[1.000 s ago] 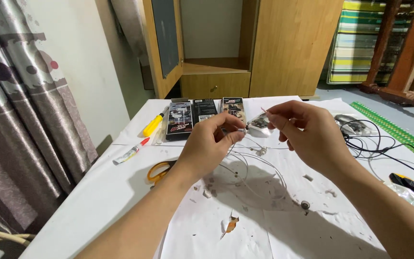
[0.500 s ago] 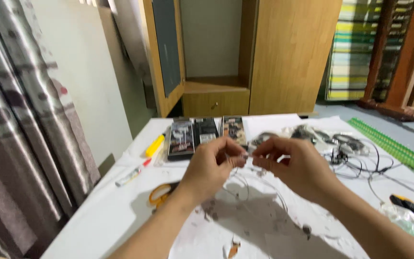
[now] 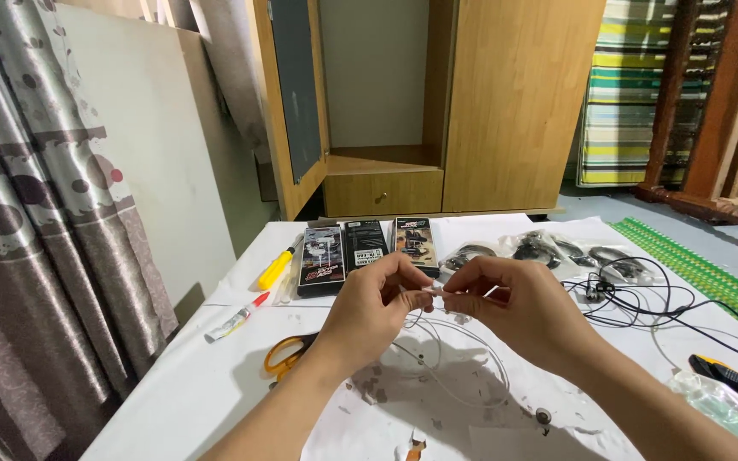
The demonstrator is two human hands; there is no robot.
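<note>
Head view, hands pinching thin white wire

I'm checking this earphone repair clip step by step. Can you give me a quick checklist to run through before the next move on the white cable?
1. Left hand pinches the white cable: ok.
2. Right hand pinches the small white piece at the fingertips: ok.
3. Piece seated on the cable: cannot tell, too small.
4. Cable slack loops loosely on the white table, no snag seen: ok.
5. Scissors lie close beside the left wrist: ok.
6. Black cables lie apart from the white one: ok.
</note>
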